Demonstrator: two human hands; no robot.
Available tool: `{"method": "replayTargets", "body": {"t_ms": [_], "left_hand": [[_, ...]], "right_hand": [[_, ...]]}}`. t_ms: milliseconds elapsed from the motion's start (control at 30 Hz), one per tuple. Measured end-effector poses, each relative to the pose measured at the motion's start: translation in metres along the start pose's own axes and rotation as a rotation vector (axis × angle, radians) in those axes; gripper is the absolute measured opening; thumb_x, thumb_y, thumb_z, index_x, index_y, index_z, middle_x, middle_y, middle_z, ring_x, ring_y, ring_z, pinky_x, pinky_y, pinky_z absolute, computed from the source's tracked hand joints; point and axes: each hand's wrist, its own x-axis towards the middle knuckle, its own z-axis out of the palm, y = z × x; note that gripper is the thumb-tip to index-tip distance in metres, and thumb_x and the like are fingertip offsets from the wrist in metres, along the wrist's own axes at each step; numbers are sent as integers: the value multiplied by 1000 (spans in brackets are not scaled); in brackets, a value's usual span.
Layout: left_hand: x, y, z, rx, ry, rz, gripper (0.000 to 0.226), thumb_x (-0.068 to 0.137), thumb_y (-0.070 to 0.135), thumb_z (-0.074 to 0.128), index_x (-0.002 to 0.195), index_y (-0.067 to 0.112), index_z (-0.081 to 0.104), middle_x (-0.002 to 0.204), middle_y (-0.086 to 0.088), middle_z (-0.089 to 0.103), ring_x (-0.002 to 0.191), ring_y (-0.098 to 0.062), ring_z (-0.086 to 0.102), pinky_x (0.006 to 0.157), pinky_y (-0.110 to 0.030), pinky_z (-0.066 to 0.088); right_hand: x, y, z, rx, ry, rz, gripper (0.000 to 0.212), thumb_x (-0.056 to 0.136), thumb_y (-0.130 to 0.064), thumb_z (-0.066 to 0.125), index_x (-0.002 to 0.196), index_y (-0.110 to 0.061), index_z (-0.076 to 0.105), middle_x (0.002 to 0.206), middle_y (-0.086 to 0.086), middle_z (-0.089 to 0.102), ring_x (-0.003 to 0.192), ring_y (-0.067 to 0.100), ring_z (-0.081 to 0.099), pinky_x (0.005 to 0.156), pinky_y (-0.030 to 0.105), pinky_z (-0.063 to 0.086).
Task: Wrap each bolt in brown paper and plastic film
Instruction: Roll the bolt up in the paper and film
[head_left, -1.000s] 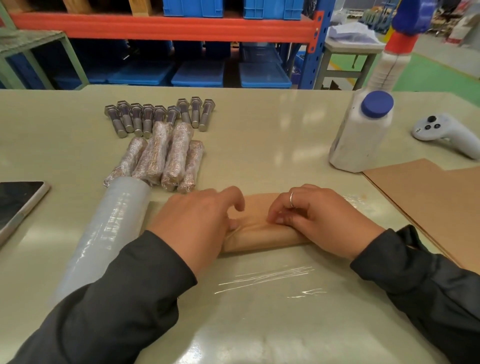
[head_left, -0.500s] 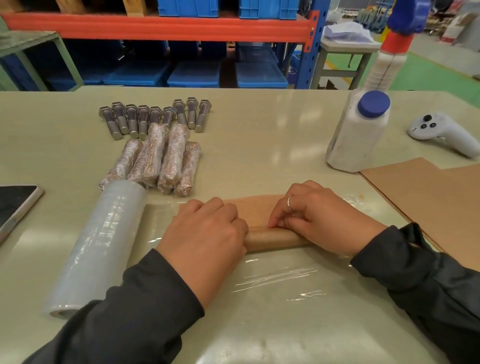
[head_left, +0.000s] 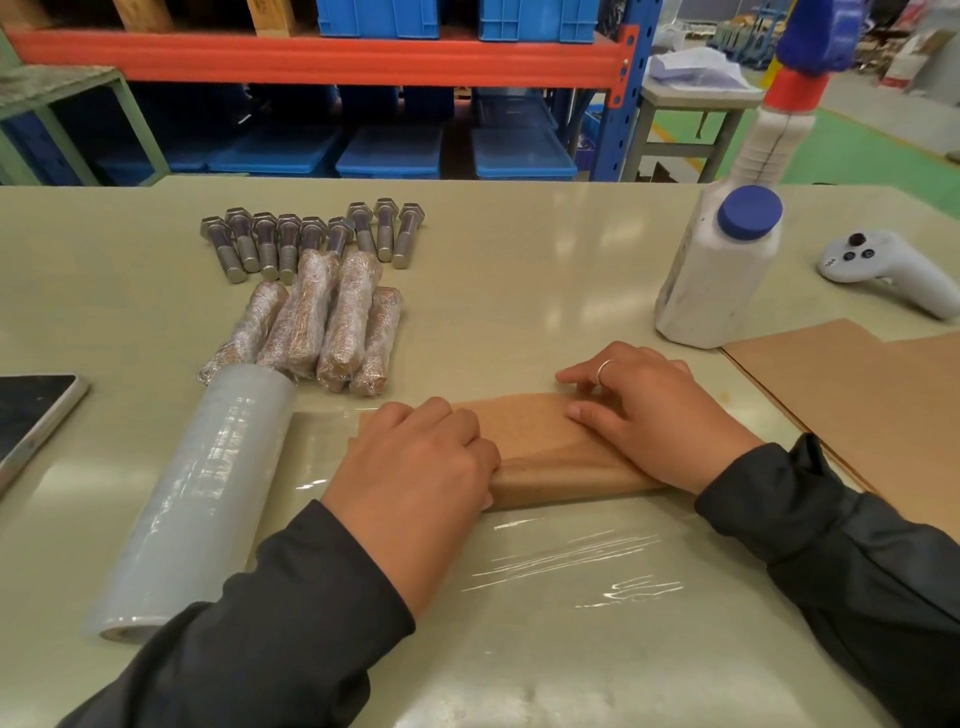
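A brown paper sheet (head_left: 535, 441) lies partly rolled on a spread piece of clear plastic film (head_left: 571, 561); the bolt inside is hidden. My left hand (head_left: 415, 467) grips the roll's left end with curled fingers. My right hand (head_left: 654, 415) presses on the paper's right part with fingers stretched out. Several bare steel bolts (head_left: 311, 239) lie in a row at the far left. Several wrapped bolts (head_left: 322, 327) lie just in front of them. The film roll (head_left: 197, 499) lies left of my left hand.
A stack of brown paper sheets (head_left: 857, 395) lies at the right edge. A white bottle with a blue cap (head_left: 717, 275) stands behind it, and a white controller (head_left: 883, 265) lies further right. A phone (head_left: 31, 415) lies at the left edge.
My left hand's fingers went from spread flat to curled over the roll's left end. My right hand's fingers straightened out over the paper. More flat paper shows beyond the roll.
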Motion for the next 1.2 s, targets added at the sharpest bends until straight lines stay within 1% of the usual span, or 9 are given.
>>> {"method": "replayTargets", "body": {"t_ms": [233,367,467,600,733,900,1033,1133,1200], "left_hand": [[-1,1,0,-23,27,-23,22,51,29,87,62,21,69,60,6,59,59,-16,60,56,-26,50],[-2,1,1,-31,51,-38,19,55,24,85,63,20,69,62,5,59,62,-19,60,66,-29,31],[-2,1,2,-10,40,-45,18,56,24,85,64,20,69,62,5,59,62,-19,61,67,-31,40],[-3,4,-1,16,61,-38,14,59,24,81,63,19,69,61,3,57,62,-21,60,69,-33,34],[-4,6,-1,73,82,-43,12,59,20,79,59,20,67,58,3,55,59,-20,58,69,-32,26],[-1,5,0,70,134,-43,15,59,13,80,55,19,67,62,0,57,64,-24,56,72,-32,28],[2,3,-5,-71,226,-74,12,58,16,76,61,11,65,84,-11,62,86,-27,51,89,-35,32],[5,0,-15,-167,104,-187,54,42,14,90,84,1,60,87,-15,62,71,-32,60,71,-30,31],[6,-2,-20,-186,-27,-214,51,56,23,87,96,7,59,83,-4,63,69,-28,61,61,-27,26]], "right_hand": [[-2,-1,-7,23,134,-108,11,90,-18,57,94,-20,67,91,-8,52,91,10,42,85,23,29],[-10,-7,-11,115,115,-149,9,95,-11,45,89,-17,48,79,-14,45,71,8,43,63,17,29],[-12,-9,-11,173,52,-154,7,94,-23,47,94,-23,40,73,-11,46,66,7,46,60,19,33],[-11,-11,-15,253,-109,-99,50,66,-52,70,104,-36,42,68,-5,48,66,1,47,60,17,36],[-11,-16,-15,360,-236,-87,44,60,-38,83,89,-50,53,61,-23,58,67,-8,53,60,8,38],[-15,-19,-16,525,-286,-82,15,68,-19,81,81,-25,74,73,-11,70,68,-1,59,66,16,44],[-17,-20,-16,552,-311,-95,12,72,-13,78,82,-19,75,77,-3,71,69,4,60,68,21,47],[-17,-19,-15,552,-312,-105,10,74,-13,77,84,-15,75,77,2,70,67,8,59,66,24,47],[-18,-19,-14,546,-315,-112,10,74,-14,77,84,-12,74,76,5,69,68,14,59,65,25,46]]}}
